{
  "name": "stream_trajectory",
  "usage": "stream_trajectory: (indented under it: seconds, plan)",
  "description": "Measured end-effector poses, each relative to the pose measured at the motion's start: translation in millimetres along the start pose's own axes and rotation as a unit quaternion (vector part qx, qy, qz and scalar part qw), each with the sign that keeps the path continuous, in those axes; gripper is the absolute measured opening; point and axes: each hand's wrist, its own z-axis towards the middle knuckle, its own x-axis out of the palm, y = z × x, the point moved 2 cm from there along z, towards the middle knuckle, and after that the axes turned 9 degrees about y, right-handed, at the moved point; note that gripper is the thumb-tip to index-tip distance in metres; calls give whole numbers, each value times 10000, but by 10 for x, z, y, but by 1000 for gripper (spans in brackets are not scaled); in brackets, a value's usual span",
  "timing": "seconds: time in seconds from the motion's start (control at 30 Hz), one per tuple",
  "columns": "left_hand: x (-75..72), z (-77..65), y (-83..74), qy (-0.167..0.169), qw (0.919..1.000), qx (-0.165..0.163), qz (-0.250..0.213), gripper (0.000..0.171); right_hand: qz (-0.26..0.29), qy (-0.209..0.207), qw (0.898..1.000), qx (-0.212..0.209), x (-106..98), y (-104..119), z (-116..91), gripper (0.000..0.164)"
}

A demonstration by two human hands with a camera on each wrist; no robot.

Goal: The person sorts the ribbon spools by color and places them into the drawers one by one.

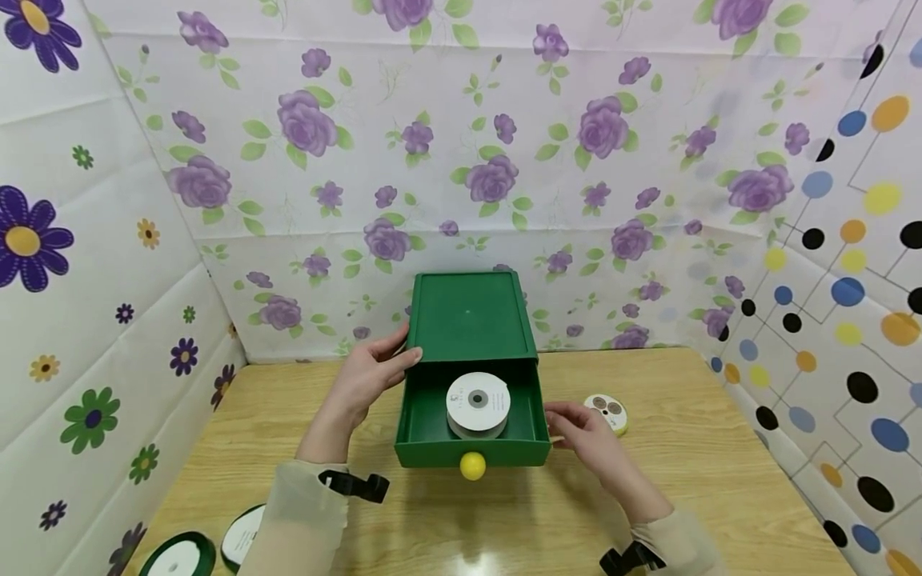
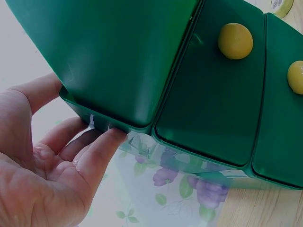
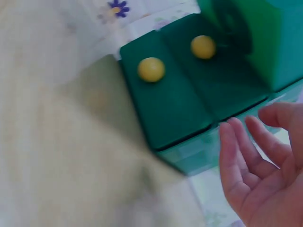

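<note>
A green drawer cabinet [image 1: 468,316] stands near the back wall, its top drawer [image 1: 425,416] pulled out toward me. In that drawer lies a white ribbon spool [image 1: 494,404], flat side up. My left hand [image 1: 366,374] holds the cabinet's upper left corner, thumb at the top edge and fingers against the side; the left wrist view shows this hand [image 2: 61,161] at the front corner. Beside the drawer's right wall is my right hand [image 1: 587,436], fingers loosely bent. Seen from the right wrist, the hand [image 3: 265,165] holds nothing, its fingertips close to the cabinet's side.
A yellow knob [image 1: 472,466] sticks out from the open drawer's front. Two lower drawers, each with a yellow knob [image 2: 235,41], are closed. A small round spool [image 1: 607,413] lies right of the cabinet. At the near left lie two green-rimmed spools, one the outermost spool [image 1: 178,558].
</note>
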Motion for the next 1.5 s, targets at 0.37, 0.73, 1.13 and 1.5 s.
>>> stream_trajectory:
  seconds: [0.37,0.73,1.13,1.5]
  plan:
    - [-4,-9,3,-26,10000,-36,7,74,-488,1409,9888,24,227,-234,-145,26]
    - [-12,-15,7,-52,10000,-46,43,74,-1481,2680,9485,-813,477,-101,-255,35]
    - [-7,-16,7,-39,10000,-57,24,75,-1125,2424,9552,-1269,745,9,-298,36]
    - [3,-19,-23,-38,10000,-50,58,74,-898,2434,9526,-1589,898,156,-379,29]
